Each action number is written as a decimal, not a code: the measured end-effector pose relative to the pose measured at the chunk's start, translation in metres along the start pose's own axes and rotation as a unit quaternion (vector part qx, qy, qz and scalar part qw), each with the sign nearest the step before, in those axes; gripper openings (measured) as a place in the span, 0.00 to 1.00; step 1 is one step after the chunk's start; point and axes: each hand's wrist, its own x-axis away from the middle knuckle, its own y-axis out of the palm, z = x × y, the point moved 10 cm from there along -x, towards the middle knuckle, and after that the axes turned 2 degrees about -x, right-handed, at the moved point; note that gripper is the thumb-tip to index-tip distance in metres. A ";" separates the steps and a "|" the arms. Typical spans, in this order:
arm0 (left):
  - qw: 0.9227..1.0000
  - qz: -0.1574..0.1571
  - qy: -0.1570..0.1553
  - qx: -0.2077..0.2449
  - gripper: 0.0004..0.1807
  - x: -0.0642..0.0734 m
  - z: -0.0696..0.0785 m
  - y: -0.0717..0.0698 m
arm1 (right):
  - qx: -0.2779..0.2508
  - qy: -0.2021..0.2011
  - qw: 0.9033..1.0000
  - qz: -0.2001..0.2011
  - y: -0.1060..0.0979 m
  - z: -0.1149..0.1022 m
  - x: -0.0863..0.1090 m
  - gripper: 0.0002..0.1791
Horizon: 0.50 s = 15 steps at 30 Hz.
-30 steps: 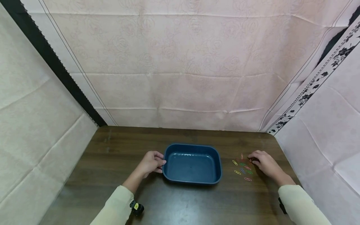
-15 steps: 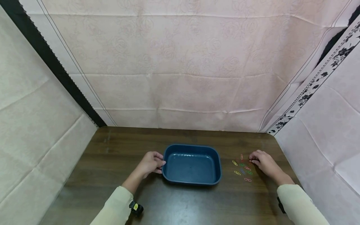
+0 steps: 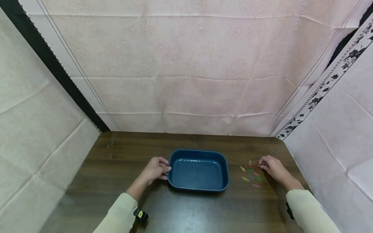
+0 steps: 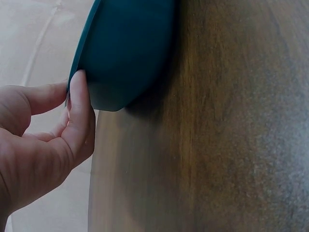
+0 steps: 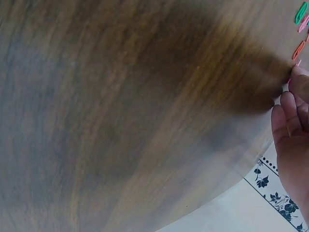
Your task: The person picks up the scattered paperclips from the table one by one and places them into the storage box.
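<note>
My left hand point(image 3: 157, 168) pinches the left rim of a blue rectangular plastic basin point(image 3: 199, 174), which sits upright on the table. In the left wrist view the thumb and fingers point(image 4: 79, 96) lie on either side of the basin's rim point(image 4: 84, 41). Over on the right, my right hand point(image 3: 274, 168) is low over the table at the edge of a scatter of paper clips. Its thumb and fingertips pinch a pink paper clip point(image 5: 298, 63), mostly hidden by the thumb. An orange paper clip point(image 5: 298, 50) and a green paper clip point(image 5: 301, 13) lie close by.
Several loose paper clips lie between basin and right hand, among them a yellow clip point(image 3: 245, 178), a blue clip point(image 3: 251, 177) and a pink clip point(image 3: 256, 186). The brown wooden table point(image 3: 186, 210) is bordered by pale cloth point(image 3: 186, 97) at its back and sides.
My right hand's fingers have drawn slightly closer together around the pink paper clip. The left hand and the basin stay where they were.
</note>
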 end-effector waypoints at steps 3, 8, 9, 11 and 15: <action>1.000 0.000 0.002 0.001 0.14 0.000 0.000 0.000 | -0.005 0.015 1.000 -0.005 0.001 0.002 0.000 0.10; 1.000 0.001 0.004 -0.001 0.14 0.000 0.000 -0.001 | -0.015 0.037 0.999 -0.020 0.003 0.005 0.000 0.09; 1.000 0.001 0.003 -0.001 0.14 0.000 -0.001 -0.001 | -0.016 0.042 0.999 -0.022 0.003 0.005 0.000 0.08; 1.000 0.002 0.002 0.000 0.14 0.000 -0.001 -0.001 | -0.020 0.047 0.998 -0.028 0.003 0.006 -0.001 0.08; 1.000 0.000 -0.001 0.002 0.13 -0.001 -0.001 0.000 | -0.024 0.056 0.997 -0.038 0.004 0.008 -0.002 0.08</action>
